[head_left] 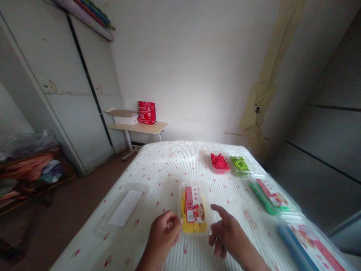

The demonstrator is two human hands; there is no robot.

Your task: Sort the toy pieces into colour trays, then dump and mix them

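Flanking: both hands sit at the near end of a clear box of yellow pieces [194, 210] on the table [158, 169]
Left hand: left hand [165, 231] curled into a loose fist, fingertips pinched at the box's near left corner; touching it, can't tell if anything is pinched
Right hand: right hand [225, 233] loosely open, index finger stretched toward the box's right edge, other fingers hanging down; holds nothing, just beside the box
Yellow box: lies flat, near middle of table, red-and-white label card on top, lid looks on
Flat clear lid: clear tray with white insert [125, 207] left of the box, apart from the left hand
Far trays: red pieces tray [219, 162] and green pieces tray [239, 164] side by side, well beyond the hands
Right side: green box with label [270, 195] and blue box with label [307, 244] along the right table edge
Background: small side table with red bag [146, 112] by the wall
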